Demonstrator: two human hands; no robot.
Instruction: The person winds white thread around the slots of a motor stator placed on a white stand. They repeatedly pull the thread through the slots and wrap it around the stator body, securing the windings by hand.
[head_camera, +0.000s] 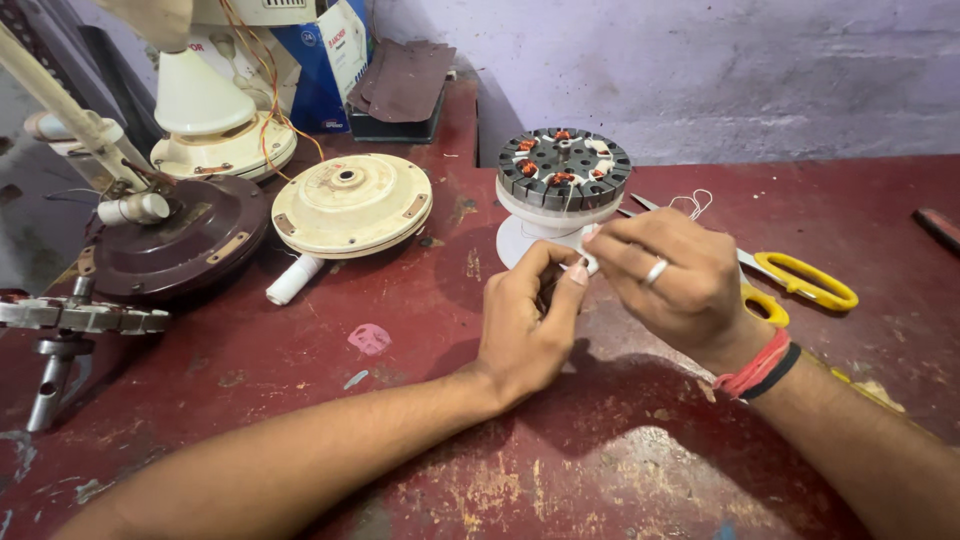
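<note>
Broadly spread: worn red tabletop (400, 400). Toward its far left corner, blue-and-white carton (325, 60), upright, behind cream fan housing (350, 205) and dark brown housing (180, 235). Near far edge, midway: round stator (563, 168) with copper coils, on white base. Just right, yellow-handled scissors (800, 278), flat. Closest in, left hand (525, 325) and right hand (670, 275), fingertips narrowed, pinching small white piece (588, 262) just before stator.

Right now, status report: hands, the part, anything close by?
Left hand and right hand pinch a small white piece. Fan stator just behind. Yellow scissors beside right hand.
</note>
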